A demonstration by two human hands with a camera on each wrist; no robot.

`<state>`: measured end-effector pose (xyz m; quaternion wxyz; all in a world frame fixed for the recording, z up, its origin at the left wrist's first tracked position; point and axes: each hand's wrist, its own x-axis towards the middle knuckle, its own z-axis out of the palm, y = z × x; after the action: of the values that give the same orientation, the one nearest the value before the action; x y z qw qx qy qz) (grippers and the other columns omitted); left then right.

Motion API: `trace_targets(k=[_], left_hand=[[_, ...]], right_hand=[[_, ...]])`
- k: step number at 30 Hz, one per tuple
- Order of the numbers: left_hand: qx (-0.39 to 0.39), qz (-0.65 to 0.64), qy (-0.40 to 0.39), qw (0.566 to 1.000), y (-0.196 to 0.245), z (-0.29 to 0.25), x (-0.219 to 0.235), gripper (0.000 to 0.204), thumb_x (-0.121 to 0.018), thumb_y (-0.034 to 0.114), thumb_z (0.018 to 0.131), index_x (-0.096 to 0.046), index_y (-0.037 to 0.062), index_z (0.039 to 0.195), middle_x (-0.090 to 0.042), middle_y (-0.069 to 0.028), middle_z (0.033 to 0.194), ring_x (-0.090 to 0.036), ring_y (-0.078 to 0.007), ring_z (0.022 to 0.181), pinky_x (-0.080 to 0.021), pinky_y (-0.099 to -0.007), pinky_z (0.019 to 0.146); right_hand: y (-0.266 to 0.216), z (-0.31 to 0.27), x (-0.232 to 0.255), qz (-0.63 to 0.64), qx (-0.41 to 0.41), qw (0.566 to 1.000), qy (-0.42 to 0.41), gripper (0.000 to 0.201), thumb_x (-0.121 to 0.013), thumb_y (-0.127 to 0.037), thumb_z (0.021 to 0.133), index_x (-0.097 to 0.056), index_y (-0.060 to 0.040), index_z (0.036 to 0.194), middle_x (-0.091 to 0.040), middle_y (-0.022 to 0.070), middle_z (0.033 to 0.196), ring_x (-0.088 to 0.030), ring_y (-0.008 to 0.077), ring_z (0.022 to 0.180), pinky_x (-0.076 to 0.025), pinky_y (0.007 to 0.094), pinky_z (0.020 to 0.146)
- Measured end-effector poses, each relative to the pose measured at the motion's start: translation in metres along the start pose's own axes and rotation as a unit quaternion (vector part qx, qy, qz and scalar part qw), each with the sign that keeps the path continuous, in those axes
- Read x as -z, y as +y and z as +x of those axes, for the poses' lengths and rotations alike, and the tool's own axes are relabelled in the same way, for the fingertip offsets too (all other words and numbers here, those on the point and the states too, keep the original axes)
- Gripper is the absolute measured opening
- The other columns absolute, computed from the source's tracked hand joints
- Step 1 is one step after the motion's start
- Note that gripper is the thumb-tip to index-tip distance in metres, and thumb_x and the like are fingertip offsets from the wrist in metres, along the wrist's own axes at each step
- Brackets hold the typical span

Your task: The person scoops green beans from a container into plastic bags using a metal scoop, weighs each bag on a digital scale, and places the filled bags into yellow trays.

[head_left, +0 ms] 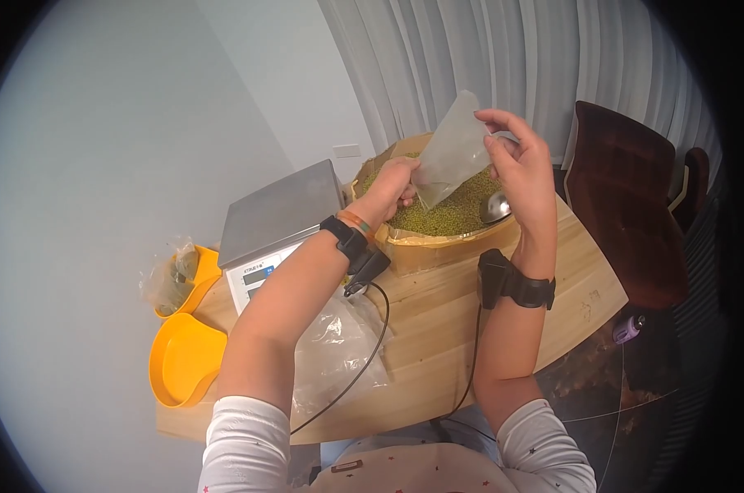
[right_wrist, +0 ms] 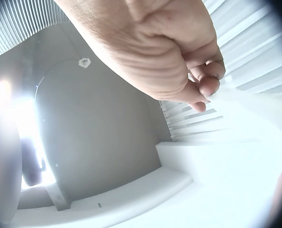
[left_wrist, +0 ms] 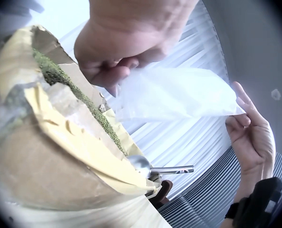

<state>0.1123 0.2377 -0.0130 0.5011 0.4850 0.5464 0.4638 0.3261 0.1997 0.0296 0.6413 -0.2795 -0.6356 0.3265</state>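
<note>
A translucent white plastic bag [head_left: 454, 152] is held up at a slant over a cardboard box [head_left: 429, 255] full of small green beans [head_left: 438, 220]. My left hand [head_left: 392, 189] pinches the bag at its left edge, low over the beans. At the opposite edge, my right hand [head_left: 524, 168] grips it between thumb and fingers; the right wrist view shows those fingertips [right_wrist: 210, 86] pressed together on the film. The bag looks flat, with no beans visible inside. A metal scoop [head_left: 495, 208] rests on the beans at the box's right side, its handle [left_wrist: 172, 169] sticking out past the rim.
Left of the box stands a digital scale [head_left: 282, 205] with a bare metal plate. Clear plastic bags [head_left: 331, 353] lie on the wooden table [head_left: 425, 345]. Two yellow trays [head_left: 187, 361] sit at the left edge, one with a filled clear bag [head_left: 171, 283]. A brown chair [head_left: 618, 205] stands right.
</note>
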Motion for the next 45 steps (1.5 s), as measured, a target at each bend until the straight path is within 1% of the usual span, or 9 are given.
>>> trace_targets(k=[10,14,18,23,29,31,39,43,45], left_hand=[[-0.094,-0.043,0.021,0.994,0.025,-0.016,0.008,0.028,-0.044,0.008,0.098,-0.048,-0.0007,0.124,-0.057,-0.0072,0.084,-0.038,-0.0086,0.052,-0.039,-0.0270,0.049],[-0.149,0.013,0.020,0.989,0.046,-0.038,0.019,0.042,-0.046,0.001,0.094,-0.049,0.0021,0.136,-0.057,-0.0051,0.084,-0.041,-0.0078,0.052,-0.040,-0.0250,0.048],[-0.167,0.113,0.008,0.979,0.070,-0.071,0.042,0.026,-0.049,0.003,0.095,-0.067,0.0007,0.113,-0.057,-0.0004,0.082,-0.042,-0.0061,0.053,-0.041,-0.0231,0.051],[-0.167,0.177,0.031,0.969,0.079,-0.142,0.086,0.023,-0.053,0.008,0.098,-0.070,0.0019,0.113,-0.058,0.0001,0.083,-0.043,-0.0060,0.056,-0.043,-0.0228,0.054],[-0.115,0.249,0.072,0.959,0.056,-0.241,0.131,0.023,-0.056,0.011,0.099,-0.069,0.0041,0.116,-0.057,0.0012,0.083,-0.046,-0.0052,0.059,-0.043,-0.0215,0.055],[-0.095,0.259,0.083,0.958,0.042,-0.269,0.142,0.023,-0.055,0.010,0.099,-0.069,0.0047,0.116,-0.056,0.0011,0.082,-0.047,-0.0048,0.059,-0.043,-0.0211,0.055],[0.067,0.300,-0.003,0.952,-0.054,-0.324,0.170,0.033,-0.050,0.001,0.095,-0.065,0.0080,0.124,-0.056,-0.0010,0.079,-0.054,-0.0070,0.060,-0.049,-0.0221,0.058],[0.075,0.302,-0.039,0.950,-0.088,-0.322,0.168,0.037,-0.050,0.001,0.095,-0.062,0.0083,0.129,-0.057,-0.0027,0.079,-0.058,-0.0098,0.061,-0.052,-0.0250,0.061],[0.087,0.290,-0.060,0.951,-0.096,-0.317,0.168,0.042,-0.051,0.001,0.095,-0.055,0.0085,0.136,-0.059,-0.0048,0.080,-0.062,-0.0122,0.064,-0.054,-0.0277,0.064]], right_hand=[[0.031,0.007,0.030,-0.135,-0.010,0.990,0.047,0.028,-0.057,0.003,0.089,-0.067,-0.0011,0.116,-0.063,0.0116,0.105,-0.054,0.0112,0.070,-0.049,0.0271,0.069],[0.043,0.011,0.031,-0.200,0.006,0.980,0.023,0.028,-0.055,0.000,0.092,-0.067,-0.0011,0.117,-0.063,0.0043,0.089,-0.050,0.0070,0.063,-0.043,0.0255,0.057],[0.029,0.007,0.010,-0.192,0.015,0.981,-0.029,0.026,-0.056,0.002,0.090,-0.066,0.0002,0.114,-0.065,0.0116,0.096,-0.055,0.0151,0.068,-0.049,0.0295,0.069],[0.004,-0.005,-0.025,-0.102,0.000,0.988,-0.119,0.024,-0.053,0.002,0.094,-0.065,0.0021,0.115,-0.063,0.0067,0.093,-0.049,0.0090,0.060,-0.045,0.0250,0.059],[-0.024,-0.040,-0.075,-0.064,0.048,0.966,-0.246,0.027,-0.053,0.001,0.093,-0.065,-0.0019,0.117,-0.061,0.0091,0.097,-0.055,0.0140,0.073,-0.048,0.0289,0.065],[-0.027,-0.052,-0.093,-0.098,0.168,0.927,-0.320,0.028,-0.053,0.002,0.091,-0.066,-0.0033,0.115,-0.061,0.0125,0.101,-0.057,0.0211,0.084,-0.049,0.0331,0.076],[-0.025,-0.124,-0.122,-0.272,0.139,0.776,-0.552,0.030,-0.058,-0.001,0.088,-0.063,-0.0033,0.117,-0.059,0.0156,0.107,-0.058,0.0335,0.101,-0.047,0.0409,0.090],[-0.042,-0.156,-0.140,-0.243,0.233,0.835,-0.434,0.041,-0.073,-0.018,0.086,-0.062,-0.0022,0.122,-0.056,0.0175,0.116,-0.053,0.0341,0.114,-0.045,0.0417,0.097],[-0.028,-0.172,-0.153,-0.221,0.254,0.822,-0.460,0.057,-0.076,-0.026,0.084,-0.057,-0.0051,0.133,-0.054,0.0198,0.128,-0.049,0.0367,0.125,-0.042,0.0441,0.104]])
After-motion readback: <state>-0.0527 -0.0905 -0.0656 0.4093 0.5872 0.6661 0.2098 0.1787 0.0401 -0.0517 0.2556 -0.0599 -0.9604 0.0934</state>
